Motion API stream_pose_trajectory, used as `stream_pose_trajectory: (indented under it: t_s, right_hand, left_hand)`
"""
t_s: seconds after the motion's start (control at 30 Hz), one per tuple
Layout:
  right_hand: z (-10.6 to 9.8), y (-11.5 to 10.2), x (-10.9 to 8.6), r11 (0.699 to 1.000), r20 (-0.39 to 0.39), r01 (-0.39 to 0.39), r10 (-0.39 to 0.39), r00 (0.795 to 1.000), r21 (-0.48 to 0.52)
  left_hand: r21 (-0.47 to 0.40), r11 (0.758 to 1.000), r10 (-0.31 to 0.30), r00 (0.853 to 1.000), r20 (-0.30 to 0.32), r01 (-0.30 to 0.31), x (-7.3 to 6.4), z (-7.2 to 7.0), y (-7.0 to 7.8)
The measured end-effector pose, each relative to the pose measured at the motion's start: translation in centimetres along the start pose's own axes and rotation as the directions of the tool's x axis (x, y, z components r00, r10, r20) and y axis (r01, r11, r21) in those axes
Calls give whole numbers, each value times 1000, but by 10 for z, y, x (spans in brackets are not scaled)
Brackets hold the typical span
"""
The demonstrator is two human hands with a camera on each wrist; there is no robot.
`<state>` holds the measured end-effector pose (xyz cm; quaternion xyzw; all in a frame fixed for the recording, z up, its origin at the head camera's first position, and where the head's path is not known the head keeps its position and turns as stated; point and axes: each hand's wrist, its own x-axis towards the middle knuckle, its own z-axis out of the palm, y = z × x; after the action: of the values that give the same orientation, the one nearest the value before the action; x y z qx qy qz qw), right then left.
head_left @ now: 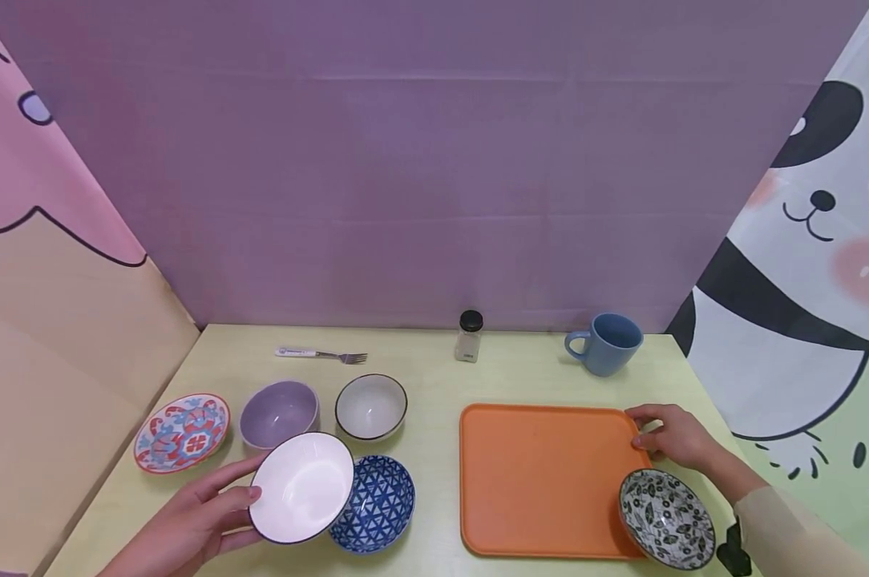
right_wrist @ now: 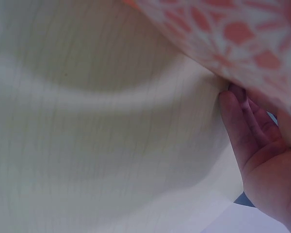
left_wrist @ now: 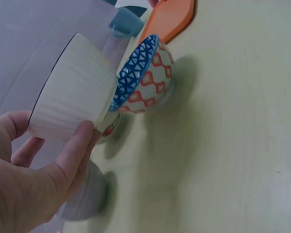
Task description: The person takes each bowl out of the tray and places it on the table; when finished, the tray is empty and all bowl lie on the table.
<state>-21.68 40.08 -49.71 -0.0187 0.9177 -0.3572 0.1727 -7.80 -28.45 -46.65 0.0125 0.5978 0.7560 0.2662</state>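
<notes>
My left hand [head_left: 198, 517] holds a white bowl [head_left: 303, 487] with a dark rim by its left side, thumb at the rim. The bowl is raised off the table and partly covers a blue triangle-patterned bowl [head_left: 377, 503]. In the left wrist view, fingers [left_wrist: 77, 150] support its pale outer wall. My right hand [head_left: 676, 437] grips the orange tray [head_left: 543, 481] at its far right corner. Near that wrist, a black-and-white floral bowl [head_left: 667, 519] overlaps the tray's near right corner; its red-patterned outside [right_wrist: 233, 39] hides part of the hand in the right wrist view.
Left on the table are a red-and-blue patterned plate [head_left: 182, 433], a purple bowl [head_left: 279, 413] and a white bowl with a dark rim [head_left: 371, 407]. Along the back lie a fork [head_left: 322, 354], a black-capped shaker [head_left: 469, 336] and a blue mug [head_left: 604, 344].
</notes>
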Motion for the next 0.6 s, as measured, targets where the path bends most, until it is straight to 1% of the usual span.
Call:
stream_pose_trajectory:
  t_s: [0.13, 0.2, 0.23, 0.43, 0.6]
  right_hand:
    - [1, 1, -1, 1000, -1, 1, -1, 1000, -2]
    - [1, 2, -1, 1000, 2, -3, 3, 1000, -3]
    - [1, 2, -1, 1000, 3, -6, 6, 1000, -3]
    - [2, 5, -3, 1000, 5, -16, 16, 1000, 3]
    - [2, 6, -2, 1000, 5, 13, -13, 1000, -3]
  left_hand:
    - [-53, 999, -11, 1000, -2, 11, -5, -12, -10]
    - [-69, 997, -26, 1000, -18, 24, -8, -16, -16]
    - [-71, 997, -38, 999, -34, 35, -9, -17, -18]
    - [-78, 996, -54, 995, -85, 48, -14, -24, -29]
    - [-73, 995, -70, 990, -121, 61, -17, -31, -35]
